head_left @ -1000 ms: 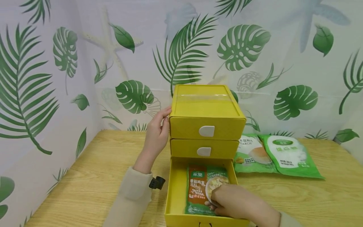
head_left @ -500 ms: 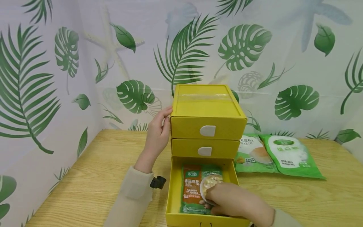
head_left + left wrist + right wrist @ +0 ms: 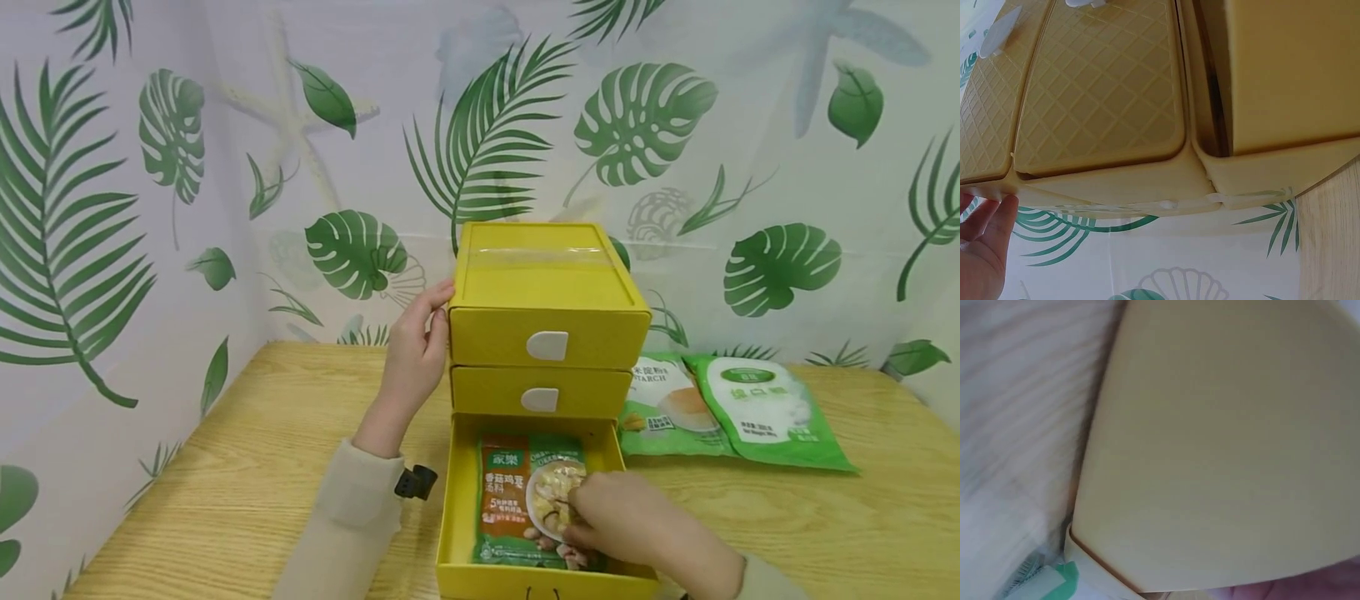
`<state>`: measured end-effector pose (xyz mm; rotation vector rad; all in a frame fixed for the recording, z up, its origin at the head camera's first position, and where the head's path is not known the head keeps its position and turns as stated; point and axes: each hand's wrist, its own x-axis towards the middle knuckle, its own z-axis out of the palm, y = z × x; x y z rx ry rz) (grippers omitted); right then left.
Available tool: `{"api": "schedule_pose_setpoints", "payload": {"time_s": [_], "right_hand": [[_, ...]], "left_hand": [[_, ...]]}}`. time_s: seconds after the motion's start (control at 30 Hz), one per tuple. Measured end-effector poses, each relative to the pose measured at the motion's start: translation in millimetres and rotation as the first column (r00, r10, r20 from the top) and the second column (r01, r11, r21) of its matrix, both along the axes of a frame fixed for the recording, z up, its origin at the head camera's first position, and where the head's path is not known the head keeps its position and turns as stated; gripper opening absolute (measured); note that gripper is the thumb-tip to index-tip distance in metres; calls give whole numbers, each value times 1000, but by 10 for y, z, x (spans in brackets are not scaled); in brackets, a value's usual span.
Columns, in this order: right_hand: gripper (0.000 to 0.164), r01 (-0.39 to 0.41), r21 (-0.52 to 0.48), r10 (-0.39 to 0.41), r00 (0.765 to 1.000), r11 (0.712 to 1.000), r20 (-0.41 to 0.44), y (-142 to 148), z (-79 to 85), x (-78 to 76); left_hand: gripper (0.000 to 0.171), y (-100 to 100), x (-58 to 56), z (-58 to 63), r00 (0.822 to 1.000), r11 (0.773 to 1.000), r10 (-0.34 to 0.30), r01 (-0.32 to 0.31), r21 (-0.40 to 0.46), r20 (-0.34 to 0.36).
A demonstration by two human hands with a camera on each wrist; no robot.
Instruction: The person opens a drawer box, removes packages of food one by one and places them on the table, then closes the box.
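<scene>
A yellow three-tier drawer box (image 3: pixel 551 283) stands on the table, its bottom drawer (image 3: pixel 459 508) pulled out. Inside that drawer a green and orange soup mix packet (image 3: pixel 506 508) lies flat, printed with a bowl. My right hand (image 3: pixel 630 517) reaches over the drawer's right wall, fingers bent down at the packet's right side; their tips are hidden, so I cannot tell whether they pinch it. On the box's upper left side, the fingertips of my left hand (image 3: pixel 420 346) rest lightly against the wall. The left wrist view catches these fingers (image 3: pixel 999 228) at the edge.
Two green and white bags lie right of the box: a starch bag (image 3: pixel 667 408) and a bag of white contents (image 3: pixel 772 408). White tabs (image 3: pixel 547 346) mark the two closed upper drawers. A leaf-patterned cloth (image 3: pixel 480 125) hangs behind the wooden table (image 3: pixel 750 517).
The packet has shifted left within the drawer. My right hand first went left with it, then drew back right, uncovering more of the printed bowl. My left hand stays put.
</scene>
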<state>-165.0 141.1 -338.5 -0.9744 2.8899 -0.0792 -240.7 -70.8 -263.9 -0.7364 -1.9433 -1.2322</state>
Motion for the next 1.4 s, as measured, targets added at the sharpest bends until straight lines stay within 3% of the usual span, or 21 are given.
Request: {"api": "schedule_pose_setpoints", "payload": {"time_s": [0.13, 0.3, 0.63, 0.8, 0.97, 1.07, 1.23, 1.4], "right_hand": [[24, -4, 23, 3, 999, 1000, 46, -13, -1, 7], [21, -5, -24, 7, 994, 1000, 105, -32, -6, 6], [19, -123, -85, 135, 979, 989, 151, -86, -19, -31], [19, -145, -85, 154, 981, 986, 121, -86, -33, -50], [24, -92, -64, 92, 996, 994, 4, -70, -30, -46], [26, -54, -38, 54, 998, 998, -17, -67, -37, -45], [26, -63, -46, 67, 994, 997, 81, -49, -48, -62], [21, -74, -183, 114, 969, 980, 220, -33, -28, -102]], "left_hand": [[23, -4, 3, 6, 1000, 1000, -3, 3, 0, -8], [23, -9, 5, 8, 1000, 1000, -5, 5, -2, 1], [23, -14, 5, -5, 1000, 1000, -8, 8, -1, 6], [23, -10, 9, -3, 1000, 1000, -12, 12, -1, -6], [23, -11, 6, 7, 1000, 1000, -13, 13, -2, -21], [23, -10, 11, 13, 1000, 1000, -15, 15, -2, -20], [23, -12, -52, -28, 1000, 1000, -13, 13, 1, -27], [23, -43, -200, -139, 999, 1000, -15, 15, 1, -36]]}}
